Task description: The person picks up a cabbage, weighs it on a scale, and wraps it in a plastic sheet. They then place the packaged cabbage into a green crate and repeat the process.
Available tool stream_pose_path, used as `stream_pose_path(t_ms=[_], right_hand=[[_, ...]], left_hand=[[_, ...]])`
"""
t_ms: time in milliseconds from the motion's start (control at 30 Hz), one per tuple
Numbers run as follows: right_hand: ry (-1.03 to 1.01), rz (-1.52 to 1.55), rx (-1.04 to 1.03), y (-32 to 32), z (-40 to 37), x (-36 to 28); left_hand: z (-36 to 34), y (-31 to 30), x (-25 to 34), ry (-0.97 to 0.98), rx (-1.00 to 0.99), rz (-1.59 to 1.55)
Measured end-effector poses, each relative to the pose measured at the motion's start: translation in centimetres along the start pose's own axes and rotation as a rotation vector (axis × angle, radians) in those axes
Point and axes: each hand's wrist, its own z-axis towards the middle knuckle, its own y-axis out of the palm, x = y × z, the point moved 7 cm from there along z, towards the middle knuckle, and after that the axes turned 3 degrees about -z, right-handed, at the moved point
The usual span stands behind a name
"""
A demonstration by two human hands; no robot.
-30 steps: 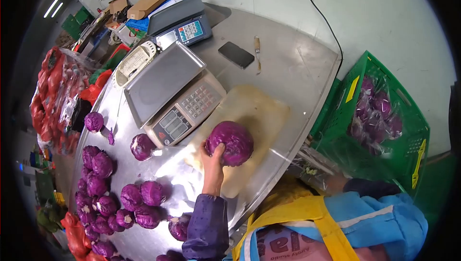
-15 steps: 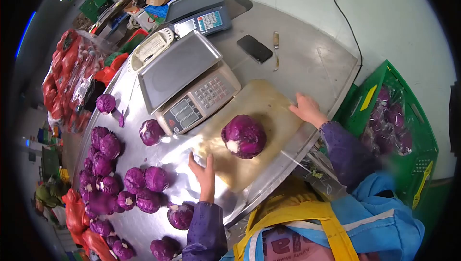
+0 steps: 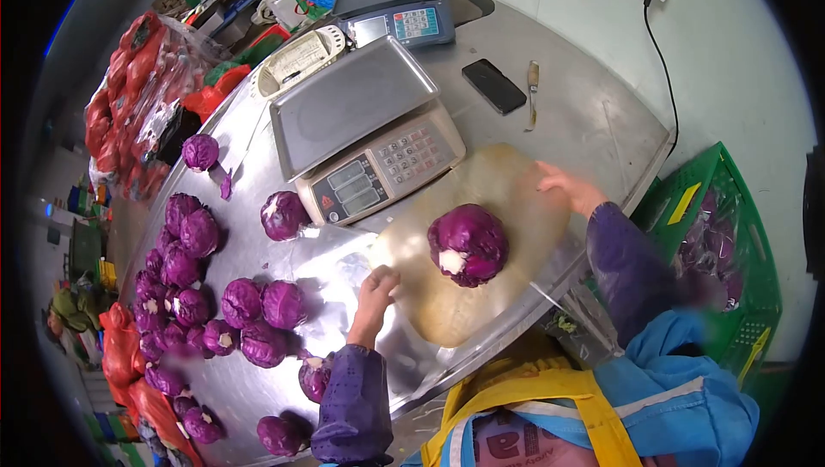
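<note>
A large purple cabbage (image 3: 468,245) rests on a yellowish translucent sheet (image 3: 411,295) at the front of the metal table, its pale stem end facing the near left. Thin clear film lies over the sheet, its outline faint. My left hand (image 3: 375,299) is left of the cabbage, apart from it, with fingers curled together at the film's left side. Right of the cabbage, my right hand (image 3: 570,190) has its fingertips pressed together at the film's upper right edge. Neither hand touches the cabbage.
A scale (image 3: 382,166) stands behind the sheet, a second scale (image 3: 400,20) beyond. A phone (image 3: 494,86) and a wooden-handled knife (image 3: 533,93) lie at the back. Several cabbages (image 3: 262,342) cover the left side. A green crate (image 3: 748,244) with wrapped cabbages stands right.
My left hand's spread fingers have curled in, and my right hand's fingers have closed together. The view has shifted, moving the table items slightly right in the picture.
</note>
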Motion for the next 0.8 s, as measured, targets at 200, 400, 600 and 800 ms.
stream_pose_path(t_ms=[200,400,600,800], right_hand=[[-0.072,0.441,-0.275,7.2,-4.7,-2.6],[-0.358,-0.176,-0.244,12.2,-6.4,-3.7],[-0.358,-0.292,-0.077,11.4,-5.3,-4.3],[-0.459,-0.522,-0.078,11.1,-12.6,-9.8]], left_hand=[[-2.0,6.4,4.3,-0.088,-0.419,-0.888],[-1.5,11.3,2.5,-0.125,-0.322,-0.674],[-0.4,11.5,5.8,-0.068,-0.222,-0.523],[-5.5,13.3,9.8,-0.070,-0.253,-0.543]])
